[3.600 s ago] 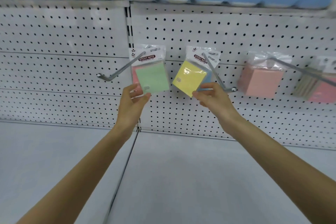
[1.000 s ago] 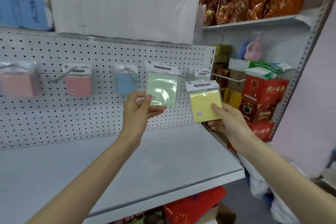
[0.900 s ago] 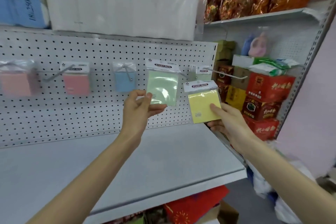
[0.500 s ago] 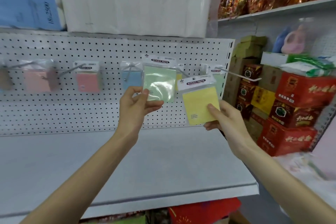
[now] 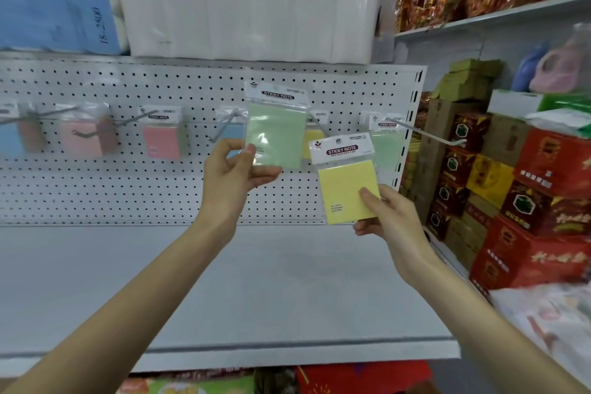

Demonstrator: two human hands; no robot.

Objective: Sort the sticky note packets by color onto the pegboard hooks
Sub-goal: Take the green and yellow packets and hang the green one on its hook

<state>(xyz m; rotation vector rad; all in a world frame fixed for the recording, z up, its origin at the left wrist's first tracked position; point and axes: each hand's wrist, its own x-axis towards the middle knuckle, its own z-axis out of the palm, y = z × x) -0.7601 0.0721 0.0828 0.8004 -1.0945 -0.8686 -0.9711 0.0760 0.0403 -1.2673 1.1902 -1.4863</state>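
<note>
**A:** What are the 2 hands holding?

**B:** At centre frame, the left hand point(image 5: 233, 176) pinches the lower left corner of a pale green sticky note packet in clear plastic point(image 5: 275, 134), thumb in front. Just right and lower, the right hand point(image 5: 390, 217) pinches a yellow sticky note packet point(image 5: 348, 192) by its lower right corner.

**A:** And behind them?

**B:** A white perforated pegboard point(image 5: 96, 189). A pink packet point(image 5: 161, 137) hangs centre left, and a second green packet point(image 5: 387, 144) hangs on a long metal hook point(image 5: 428, 133) at right. A grey shelf point(image 5: 256, 291) fills the lower frame.
</note>
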